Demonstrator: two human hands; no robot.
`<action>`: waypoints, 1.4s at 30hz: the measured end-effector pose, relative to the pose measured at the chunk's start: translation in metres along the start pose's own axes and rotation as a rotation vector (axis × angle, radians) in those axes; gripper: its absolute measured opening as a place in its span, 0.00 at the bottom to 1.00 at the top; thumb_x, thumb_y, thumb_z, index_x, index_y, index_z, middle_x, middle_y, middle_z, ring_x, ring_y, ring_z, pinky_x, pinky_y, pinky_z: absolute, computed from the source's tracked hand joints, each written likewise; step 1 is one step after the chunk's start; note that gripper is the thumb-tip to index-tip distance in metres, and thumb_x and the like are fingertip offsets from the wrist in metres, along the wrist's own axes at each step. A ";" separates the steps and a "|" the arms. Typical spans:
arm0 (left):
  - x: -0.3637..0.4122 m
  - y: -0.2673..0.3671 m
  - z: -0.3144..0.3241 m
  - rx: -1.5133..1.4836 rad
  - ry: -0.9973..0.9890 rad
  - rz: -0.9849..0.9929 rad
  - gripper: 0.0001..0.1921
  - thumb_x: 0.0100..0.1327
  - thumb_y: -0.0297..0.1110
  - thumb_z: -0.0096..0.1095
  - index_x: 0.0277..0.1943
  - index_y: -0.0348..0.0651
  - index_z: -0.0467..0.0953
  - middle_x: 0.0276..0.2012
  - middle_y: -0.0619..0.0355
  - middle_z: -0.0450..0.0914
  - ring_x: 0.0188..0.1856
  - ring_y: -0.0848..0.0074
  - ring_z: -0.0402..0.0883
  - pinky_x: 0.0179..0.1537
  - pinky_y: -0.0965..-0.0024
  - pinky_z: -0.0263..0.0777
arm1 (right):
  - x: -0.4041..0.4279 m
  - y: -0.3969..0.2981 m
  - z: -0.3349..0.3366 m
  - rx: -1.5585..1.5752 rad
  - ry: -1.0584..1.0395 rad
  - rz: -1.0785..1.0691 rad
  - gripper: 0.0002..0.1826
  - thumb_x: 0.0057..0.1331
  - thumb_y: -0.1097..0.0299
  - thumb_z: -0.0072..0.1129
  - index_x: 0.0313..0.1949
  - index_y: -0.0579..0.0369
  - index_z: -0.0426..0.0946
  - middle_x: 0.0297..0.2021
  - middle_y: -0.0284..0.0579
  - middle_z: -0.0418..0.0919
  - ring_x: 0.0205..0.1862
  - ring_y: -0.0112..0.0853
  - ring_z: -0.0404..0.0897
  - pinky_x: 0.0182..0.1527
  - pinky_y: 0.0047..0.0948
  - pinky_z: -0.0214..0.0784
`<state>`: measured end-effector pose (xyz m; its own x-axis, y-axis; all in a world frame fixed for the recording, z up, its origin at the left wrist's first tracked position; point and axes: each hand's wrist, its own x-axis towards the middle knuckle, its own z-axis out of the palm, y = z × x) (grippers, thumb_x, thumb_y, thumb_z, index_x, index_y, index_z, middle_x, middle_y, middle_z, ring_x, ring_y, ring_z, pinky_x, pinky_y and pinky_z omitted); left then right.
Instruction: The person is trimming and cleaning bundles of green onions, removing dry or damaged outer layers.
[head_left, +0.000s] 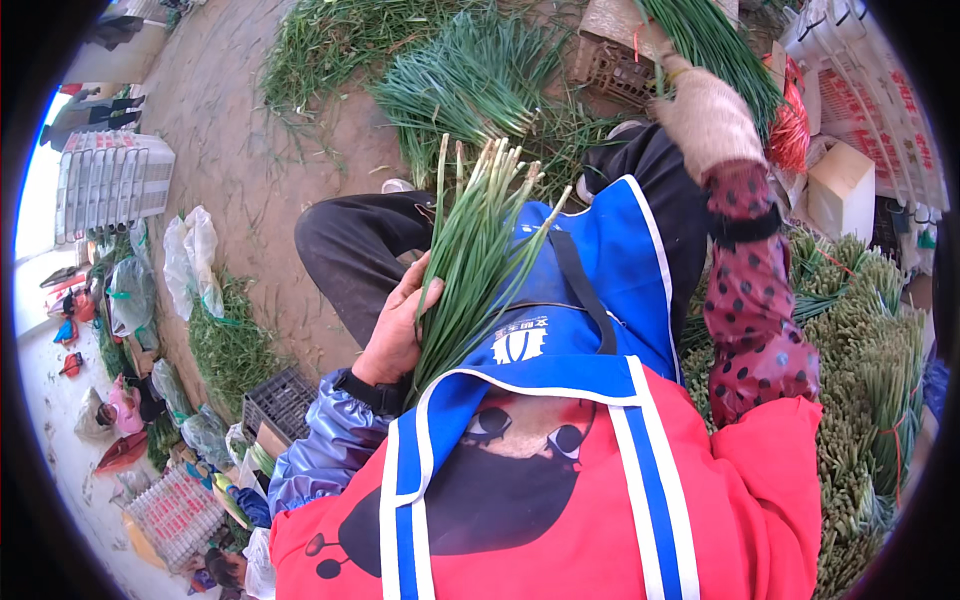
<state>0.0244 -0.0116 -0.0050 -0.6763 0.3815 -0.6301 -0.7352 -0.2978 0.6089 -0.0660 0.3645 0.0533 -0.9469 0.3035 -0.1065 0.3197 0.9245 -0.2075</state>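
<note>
My bare left hand (401, 322) holds a loose bunch of green garlic chives (469, 247), its pale cut ends pointing away from me, over my blue apron (630, 262). At the upper right, my right hand (705, 109), in a pale knit glove and blurred, is beside another long green bunch (716, 56) lying over a brown crate (615, 71). Its fingertips are by a small yellowish-green piece; whether they grip it is unclear. On the ground past my knees lies a spread pile of chives (469, 75).
Tied bundles (855, 360) are stacked at my right, near red string (791, 124), a foam block (841, 187) and white crates (862, 97). A black crate (279, 405) stands at my left. Loose trimmings (322, 56) cover ground ahead. People are visible at far left.
</note>
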 end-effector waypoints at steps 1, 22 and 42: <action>0.000 0.000 0.001 0.000 0.002 0.000 0.30 0.70 0.29 0.57 0.72 0.39 0.56 0.63 0.54 0.72 0.60 0.72 0.76 0.61 0.68 0.71 | -0.015 -0.009 0.005 0.175 0.066 -0.100 0.22 0.60 0.64 0.63 0.54 0.53 0.77 0.46 0.58 0.82 0.49 0.47 0.81 0.55 0.39 0.72; -0.004 0.002 -0.002 -0.199 0.026 0.151 0.21 0.72 0.30 0.51 0.65 0.46 0.61 0.65 0.53 0.70 0.59 0.65 0.75 0.60 0.59 0.73 | -0.083 -0.104 0.053 0.449 0.028 -0.692 0.12 0.60 0.63 0.62 0.43 0.50 0.79 0.36 0.47 0.79 0.37 0.48 0.80 0.37 0.42 0.75; -0.010 -0.004 0.005 -0.012 -0.032 0.191 0.28 0.69 0.27 0.58 0.69 0.42 0.59 0.65 0.52 0.70 0.63 0.70 0.72 0.65 0.65 0.66 | -0.013 -0.038 0.062 0.690 0.184 0.097 0.15 0.67 0.60 0.56 0.47 0.55 0.81 0.41 0.56 0.83 0.43 0.47 0.83 0.47 0.35 0.75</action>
<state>0.0341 -0.0101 0.0012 -0.8018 0.3449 -0.4880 -0.5945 -0.3776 0.7099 -0.0641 0.3109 0.0020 -0.8844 0.4667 -0.0024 0.2943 0.5537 -0.7790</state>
